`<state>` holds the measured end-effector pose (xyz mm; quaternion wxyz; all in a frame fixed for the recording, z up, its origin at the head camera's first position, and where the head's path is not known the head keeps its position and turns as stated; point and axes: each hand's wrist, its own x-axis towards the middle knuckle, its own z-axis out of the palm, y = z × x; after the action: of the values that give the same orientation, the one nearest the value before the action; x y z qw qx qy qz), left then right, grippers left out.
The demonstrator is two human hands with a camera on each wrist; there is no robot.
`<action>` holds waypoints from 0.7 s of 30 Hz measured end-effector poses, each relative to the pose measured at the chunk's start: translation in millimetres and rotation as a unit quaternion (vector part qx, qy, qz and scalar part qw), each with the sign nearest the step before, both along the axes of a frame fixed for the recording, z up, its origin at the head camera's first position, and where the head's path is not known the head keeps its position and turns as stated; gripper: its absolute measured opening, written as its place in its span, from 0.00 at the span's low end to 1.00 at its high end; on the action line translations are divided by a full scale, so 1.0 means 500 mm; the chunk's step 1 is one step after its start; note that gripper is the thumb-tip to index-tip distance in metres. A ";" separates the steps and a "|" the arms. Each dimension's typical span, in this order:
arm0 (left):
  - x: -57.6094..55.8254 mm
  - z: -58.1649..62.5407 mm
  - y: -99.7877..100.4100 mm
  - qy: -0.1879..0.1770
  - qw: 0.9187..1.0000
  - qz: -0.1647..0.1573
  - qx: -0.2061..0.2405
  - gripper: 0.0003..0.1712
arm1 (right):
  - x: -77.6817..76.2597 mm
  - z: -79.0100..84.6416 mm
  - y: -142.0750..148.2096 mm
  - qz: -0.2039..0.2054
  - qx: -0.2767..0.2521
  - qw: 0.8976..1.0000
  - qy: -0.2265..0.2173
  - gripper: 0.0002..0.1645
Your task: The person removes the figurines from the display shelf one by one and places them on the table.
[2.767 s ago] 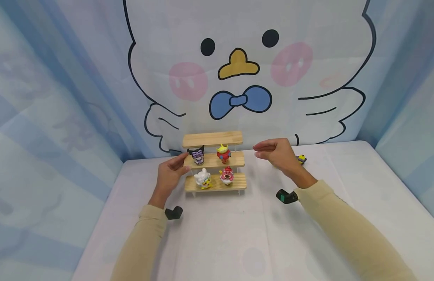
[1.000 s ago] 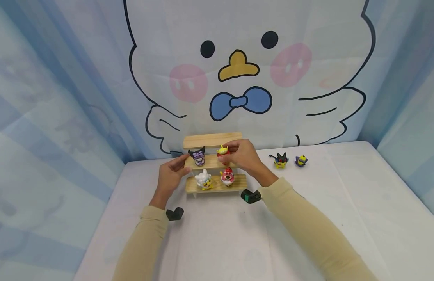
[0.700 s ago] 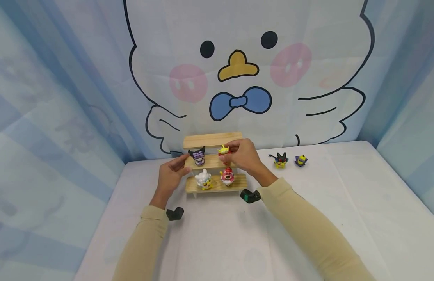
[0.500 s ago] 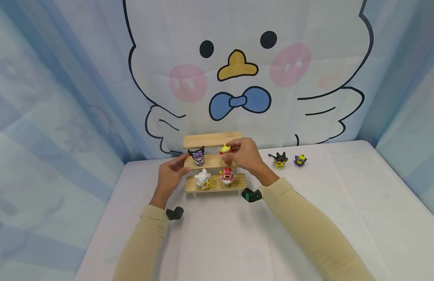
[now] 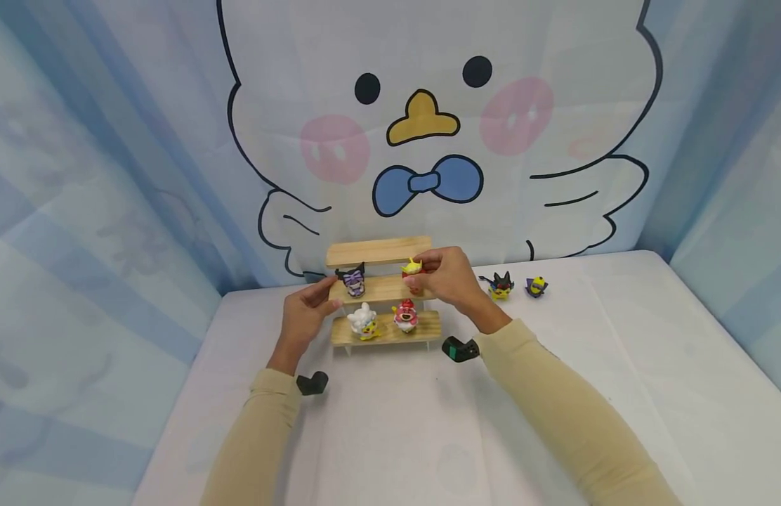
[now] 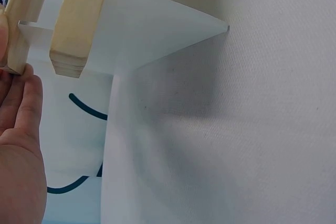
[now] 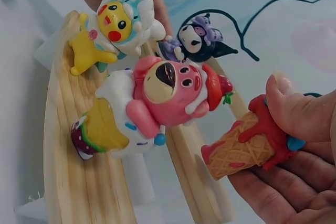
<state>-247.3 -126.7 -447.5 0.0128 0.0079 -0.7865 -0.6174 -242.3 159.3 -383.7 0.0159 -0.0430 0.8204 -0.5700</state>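
My left hand (image 5: 302, 320) grips the left end of the middle plank of a three-tier wooden display stand (image 5: 384, 289), thumb above and fingers beneath. My right hand (image 5: 452, 281) pinches a figurine (image 7: 239, 148) with a waffle-cone base, red drips and a yellow-green head, at the right end of that plank. On the plank's left part stands a black-and-purple figurine (image 5: 354, 281). The bottom plank bears a yellow figurine with a white fluffy hood (image 7: 113, 24) and a pink bear figurine (image 7: 163, 85) with a strawberry cap. My palm hides the held figurine's head in the right wrist view.
Right of the stand, a black-eared yellow figurine (image 5: 501, 285) and a small purple-and-yellow figurine (image 5: 536, 287) lie on the white tablecloth (image 5: 390, 436). The top plank (image 5: 379, 251) stands close before the printed curtain (image 5: 422, 211). Clear side supports (image 6: 157, 30) hold the planks.
My right hand came in from the stand's right, took hold of the cone figurine and shifted it rightward along the middle plank. The black-eared figurine came into sight. My left hand kept its place.
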 end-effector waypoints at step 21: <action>-0.002 -0.007 -0.002 0.019 1.000 -0.004 -0.001 0.30 | 0.009 0.000 0.050 0.005 -0.003 1.000 -0.010 0.26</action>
<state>-248.4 -127.6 -450.9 0.0253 -0.0066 -0.7867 -0.6167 -237.9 184.3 -383.9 0.0270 -0.0411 0.8185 -0.5724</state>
